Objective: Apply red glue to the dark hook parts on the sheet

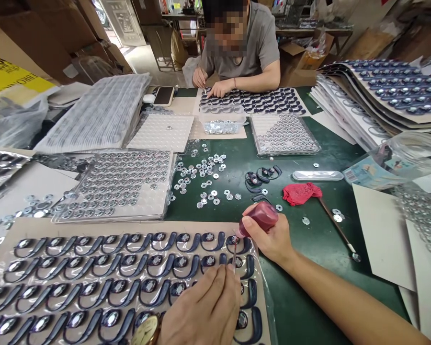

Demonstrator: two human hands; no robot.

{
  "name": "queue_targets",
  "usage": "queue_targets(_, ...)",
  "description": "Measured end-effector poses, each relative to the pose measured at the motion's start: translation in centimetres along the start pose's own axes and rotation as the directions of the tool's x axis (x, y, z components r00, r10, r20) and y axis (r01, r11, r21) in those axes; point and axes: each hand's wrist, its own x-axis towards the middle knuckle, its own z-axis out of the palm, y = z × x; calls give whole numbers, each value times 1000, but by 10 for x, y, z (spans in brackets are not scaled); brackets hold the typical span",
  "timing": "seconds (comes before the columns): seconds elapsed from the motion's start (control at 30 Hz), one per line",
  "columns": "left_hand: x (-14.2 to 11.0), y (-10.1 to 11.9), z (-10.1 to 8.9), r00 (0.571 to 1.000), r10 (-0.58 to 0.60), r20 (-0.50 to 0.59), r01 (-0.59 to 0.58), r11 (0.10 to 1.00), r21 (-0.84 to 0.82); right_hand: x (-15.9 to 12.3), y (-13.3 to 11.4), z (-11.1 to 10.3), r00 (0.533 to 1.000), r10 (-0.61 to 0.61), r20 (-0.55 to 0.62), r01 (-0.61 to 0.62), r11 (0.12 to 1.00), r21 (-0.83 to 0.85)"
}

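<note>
My right hand (273, 235) grips a dark red squeeze bottle (261, 216). Its nozzle points down at a round silver piece at the right end of the top row on a card. My left hand (204, 306), with a wristwatch (147, 330), lies low over the card, fingers together around a thin pointed tool (234, 251). The tool's tip is close to that same silver piece; whether it touches cannot be seen. The film-covered card (129, 226) carries rows of dark blue curved straps (190, 245) with silver round centres. The left hand covers some of them.
Opposite, a person works on a similar card (303, 103). Loose washers (201, 167) lie mid-table near trays of silver discs (122, 175) and a clear tub (222, 120). At right are a red cloth (300, 193), a stick (334, 223) and stacked cards (398, 91).
</note>
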Motion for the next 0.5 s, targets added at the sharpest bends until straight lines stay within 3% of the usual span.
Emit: queue_targets(0.5,3,-4,-6,999,-12,-32,12,1000,-9,3,-2,-1,998,7,-70,-12,997,-70)
